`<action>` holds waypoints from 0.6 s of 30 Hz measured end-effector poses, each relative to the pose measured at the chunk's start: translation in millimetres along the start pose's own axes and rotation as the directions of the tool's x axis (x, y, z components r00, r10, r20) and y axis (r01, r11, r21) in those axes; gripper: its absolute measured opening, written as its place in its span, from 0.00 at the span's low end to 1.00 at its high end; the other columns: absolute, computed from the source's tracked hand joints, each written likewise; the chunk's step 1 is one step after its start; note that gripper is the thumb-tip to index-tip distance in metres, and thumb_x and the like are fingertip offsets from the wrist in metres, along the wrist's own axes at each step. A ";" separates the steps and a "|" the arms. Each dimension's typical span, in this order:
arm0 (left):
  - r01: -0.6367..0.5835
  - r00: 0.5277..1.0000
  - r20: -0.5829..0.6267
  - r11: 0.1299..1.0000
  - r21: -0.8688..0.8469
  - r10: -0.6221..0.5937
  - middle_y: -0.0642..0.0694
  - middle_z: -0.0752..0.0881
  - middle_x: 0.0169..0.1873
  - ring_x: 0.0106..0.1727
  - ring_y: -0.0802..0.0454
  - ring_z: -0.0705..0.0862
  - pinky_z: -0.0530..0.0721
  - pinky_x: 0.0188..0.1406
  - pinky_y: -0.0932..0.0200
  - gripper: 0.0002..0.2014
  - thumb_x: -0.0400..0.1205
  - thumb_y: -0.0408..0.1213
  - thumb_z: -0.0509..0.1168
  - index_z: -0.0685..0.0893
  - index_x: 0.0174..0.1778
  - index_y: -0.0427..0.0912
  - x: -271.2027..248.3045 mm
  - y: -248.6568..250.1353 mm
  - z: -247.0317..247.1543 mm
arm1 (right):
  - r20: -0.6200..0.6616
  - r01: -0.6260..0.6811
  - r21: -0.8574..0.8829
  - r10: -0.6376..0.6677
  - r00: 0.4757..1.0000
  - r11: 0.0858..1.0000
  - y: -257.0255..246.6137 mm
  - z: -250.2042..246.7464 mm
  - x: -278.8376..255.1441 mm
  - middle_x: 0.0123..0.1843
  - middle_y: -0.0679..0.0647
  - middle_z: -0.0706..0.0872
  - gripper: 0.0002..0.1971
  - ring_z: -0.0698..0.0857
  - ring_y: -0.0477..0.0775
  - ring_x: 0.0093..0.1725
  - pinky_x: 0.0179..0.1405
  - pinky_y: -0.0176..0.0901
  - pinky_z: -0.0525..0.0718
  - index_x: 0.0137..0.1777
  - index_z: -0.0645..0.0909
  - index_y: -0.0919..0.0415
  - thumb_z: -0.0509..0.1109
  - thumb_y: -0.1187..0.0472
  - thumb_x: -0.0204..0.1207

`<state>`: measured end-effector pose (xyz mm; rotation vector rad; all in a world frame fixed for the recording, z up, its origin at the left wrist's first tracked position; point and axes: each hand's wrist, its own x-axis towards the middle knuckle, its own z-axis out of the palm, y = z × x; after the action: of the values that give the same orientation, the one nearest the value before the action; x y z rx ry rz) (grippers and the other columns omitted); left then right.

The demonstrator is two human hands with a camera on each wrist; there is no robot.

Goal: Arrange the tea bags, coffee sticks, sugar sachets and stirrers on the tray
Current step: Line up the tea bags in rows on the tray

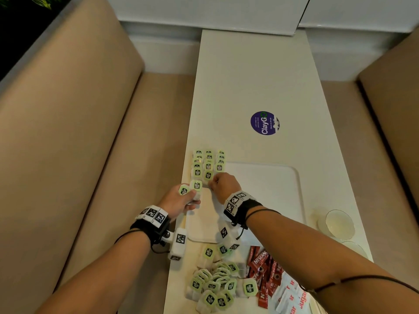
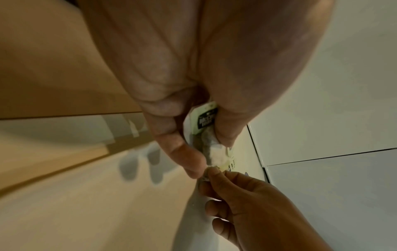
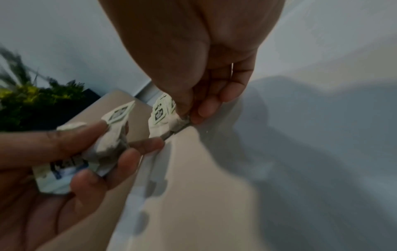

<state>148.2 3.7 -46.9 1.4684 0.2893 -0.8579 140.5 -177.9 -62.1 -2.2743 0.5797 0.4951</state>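
A white tray lies on the white table. Rows of green-tagged tea bags stand at its far left corner. My right hand pinches one tea bag by its edge at the near end of those rows, low over the tray. My left hand is just left of it and grips a couple of tea bags between thumb and fingers, one fingertip reaching the right hand's bag. In the left wrist view a tagged tea bag sits in the left hand's grip, and the right hand pinches just beyond it.
A heap of loose tea bags lies near the table's front edge. Beside them are red coffee sticks and white sugar sachets. Clear glasses stand right of the tray. Beige bench seats flank the table.
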 end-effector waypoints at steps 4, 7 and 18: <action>-0.007 1.000 -0.002 1.000 0.016 0.007 0.35 0.89 0.50 0.44 0.48 0.92 0.89 0.35 0.62 0.05 0.87 0.32 0.65 0.82 0.57 0.37 0.7 0.3 -1.1 | -0.020 -0.020 -0.043 0.019 1.000 0.999 -3.0 -0.6 3.2 0.48 0.56 0.89 0.09 0.88 0.60 0.47 0.44 0.48 0.85 0.49 0.84 0.58 0.67 0.54 0.83; -0.003 1.000 -0.004 1.000 0.013 0.003 0.36 0.89 0.50 0.44 0.47 0.92 0.89 0.35 0.62 0.06 0.87 0.32 0.65 0.82 0.58 0.37 1.0 -0.2 -2.0 | -0.030 -0.005 -0.074 0.003 1.000 0.997 -4.6 -1.4 5.3 0.50 0.57 0.89 0.09 0.88 0.61 0.49 0.46 0.50 0.85 0.55 0.82 0.59 0.66 0.54 0.84; -0.041 0.998 -0.035 0.994 0.098 0.045 0.39 0.91 0.47 0.44 0.48 0.91 0.86 0.38 0.59 0.07 0.86 0.37 0.68 0.84 0.58 0.41 -2.2 -0.2 -2.9 | -0.042 0.086 0.166 -0.080 0.996 0.982 0.1 0.5 -8.0 0.42 0.51 0.87 0.09 0.85 0.55 0.41 0.44 0.53 0.85 0.50 0.76 0.55 0.68 0.50 0.83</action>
<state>147.6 7.2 -46.0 1.5773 0.2452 -0.8205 133.8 -175.5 -58.4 -2.1408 0.5213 0.3523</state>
